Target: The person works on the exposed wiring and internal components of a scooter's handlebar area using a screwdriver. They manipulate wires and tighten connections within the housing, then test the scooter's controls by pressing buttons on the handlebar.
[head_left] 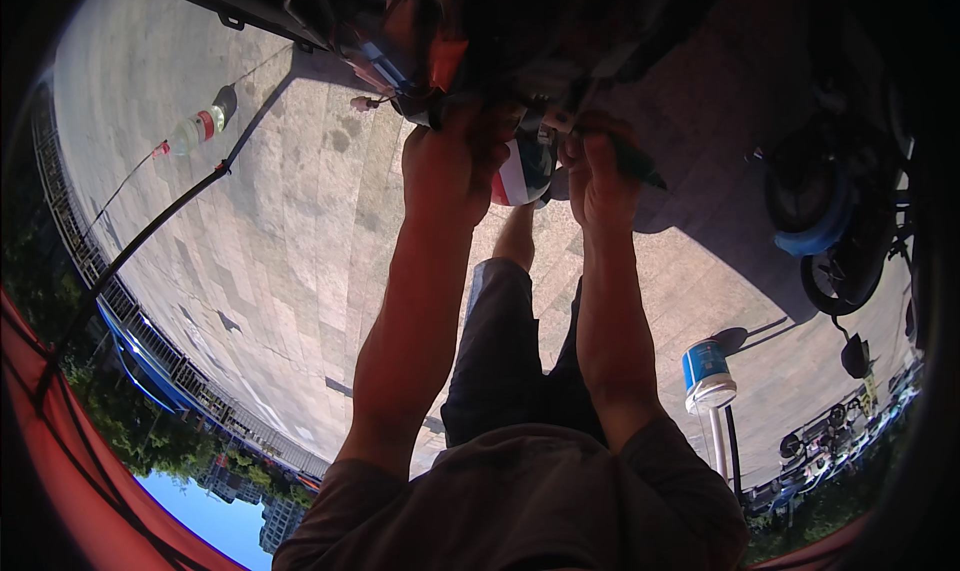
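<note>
At the dark cluttered assembly [390, 31]'s near edge, the right hand [600, 179] grips a slender dark-green object [637, 161], the left hand [450, 166]'s hold unclear: seemingly close adjustment, next needing steadiness.

To the left of the bare left hand [447, 176] is a clear plastic bottle [198, 128]; at right, a blue-white round bucket [706, 366].

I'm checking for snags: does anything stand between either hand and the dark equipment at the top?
Nothing visible does. The left hand and right hand both reach the lower edge of the dark equipment. Deep shadow there hides what exactly the fingers touch.
</note>
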A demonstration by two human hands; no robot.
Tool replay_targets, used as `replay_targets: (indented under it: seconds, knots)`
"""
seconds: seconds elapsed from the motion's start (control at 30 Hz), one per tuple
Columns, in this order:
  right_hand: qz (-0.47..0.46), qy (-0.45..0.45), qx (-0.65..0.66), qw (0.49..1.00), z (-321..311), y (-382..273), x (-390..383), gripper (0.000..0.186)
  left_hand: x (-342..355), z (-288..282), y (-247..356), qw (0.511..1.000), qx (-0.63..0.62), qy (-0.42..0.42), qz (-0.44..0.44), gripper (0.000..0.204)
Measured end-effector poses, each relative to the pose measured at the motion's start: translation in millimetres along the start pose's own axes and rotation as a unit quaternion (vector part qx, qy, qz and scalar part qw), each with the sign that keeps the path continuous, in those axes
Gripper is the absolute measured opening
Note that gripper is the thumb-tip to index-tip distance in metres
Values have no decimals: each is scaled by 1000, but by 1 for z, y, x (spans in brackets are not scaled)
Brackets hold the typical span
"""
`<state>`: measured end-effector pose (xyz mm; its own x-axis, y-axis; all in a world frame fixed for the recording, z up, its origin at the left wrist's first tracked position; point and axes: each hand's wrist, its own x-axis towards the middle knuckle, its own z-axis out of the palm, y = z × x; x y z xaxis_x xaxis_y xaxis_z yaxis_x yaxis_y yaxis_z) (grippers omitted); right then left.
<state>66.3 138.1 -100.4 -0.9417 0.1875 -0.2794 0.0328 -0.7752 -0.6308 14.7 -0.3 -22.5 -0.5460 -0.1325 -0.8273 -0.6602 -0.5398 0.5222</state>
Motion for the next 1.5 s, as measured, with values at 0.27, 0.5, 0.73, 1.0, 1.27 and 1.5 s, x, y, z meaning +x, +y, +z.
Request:
replay_targets:
  seconds: [0.27,0.5,0.73,1.0,1.27,1.5]
  knots:
    - [88,2,97,991,-10,8,1,24,4,-10,-4,995,-75,-45,-51,22]
    - [88,-7,96,991,-10,8,0,24,-1,-2,-5,999,11,-32,-19,21]
    - [41,-14,56,997,2,4,-3,25,-6,6,-25,993,78,-85,32,19]
    - [-4,9,-11,1000,12,6,7,25,3,8,-27,994,14,-109,-19,12]
    - [-61,-12,-38,997,9,8,9,21,1,20,-38,992,-114,-56,-16,7]
    - [-67,-63,-19,996,3,8,12,23,-10,14,-37,978,115,-77,155,12]
